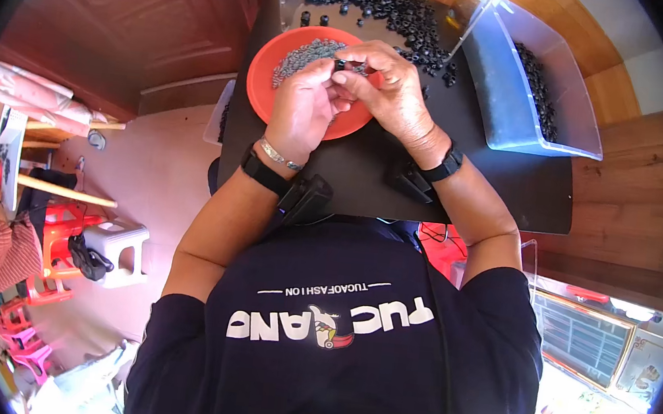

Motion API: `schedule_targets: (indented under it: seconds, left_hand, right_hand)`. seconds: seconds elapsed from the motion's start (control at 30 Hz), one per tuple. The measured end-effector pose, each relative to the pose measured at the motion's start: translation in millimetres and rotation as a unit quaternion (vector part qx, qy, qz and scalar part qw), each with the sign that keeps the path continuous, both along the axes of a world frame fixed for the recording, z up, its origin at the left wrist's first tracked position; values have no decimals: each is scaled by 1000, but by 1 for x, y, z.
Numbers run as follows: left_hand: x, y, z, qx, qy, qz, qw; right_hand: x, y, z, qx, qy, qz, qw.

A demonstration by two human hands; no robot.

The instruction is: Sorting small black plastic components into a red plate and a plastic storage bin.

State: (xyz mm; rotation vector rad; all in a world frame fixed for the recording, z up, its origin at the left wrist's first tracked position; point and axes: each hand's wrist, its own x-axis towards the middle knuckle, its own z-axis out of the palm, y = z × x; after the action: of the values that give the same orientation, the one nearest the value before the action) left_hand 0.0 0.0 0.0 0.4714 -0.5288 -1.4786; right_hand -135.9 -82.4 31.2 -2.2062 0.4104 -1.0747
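Observation:
Over a round orange-red basin point(259, 88), my two hands come together at the fingertips. A small black part point(339, 65) shows between them. My left hand point(303, 102) is closed, its thumb and forefinger pinching this part from the left. From the right, the thumb and fingers of my right hand point(394, 93) close on the same part; whether they also hold a smaller piece is hidden. Many small silvery metal pieces point(302, 59) lie in the basin under my hands.
Loose black parts point(397, 18) are strewn over the far side of the dark table point(501, 183). A translucent plastic bin point(501, 104) with more black parts stands at the right. Another clear container point(216, 120) is by the table's left edge. Off to the left are stools point(124, 247) and another person point(8, 252).

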Motion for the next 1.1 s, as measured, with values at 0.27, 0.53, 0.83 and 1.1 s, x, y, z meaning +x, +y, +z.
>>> schedule_targets:
  seconds: [0.27, 0.53, 0.83, 1.1]
  left_hand:
    - [-4, 4, 11, 56, -17, 25, 998]
    - [-6, 5, 19, 46, -32, -17, 998]
    - [-4, 2, 14, -15, -84, 29, 996]
    - [2, 3, 15, -27, -34, 34, 998]
  right_hand:
    - [-5, 6, 15, -143, 26, -64, 987]
    - [-9, -1, 13, -188, 3, -29, 982]
    - [-17, -11, 29, -126, 16, 44, 991]
    - [-64, -58, 46, -35, 134, -116, 984]
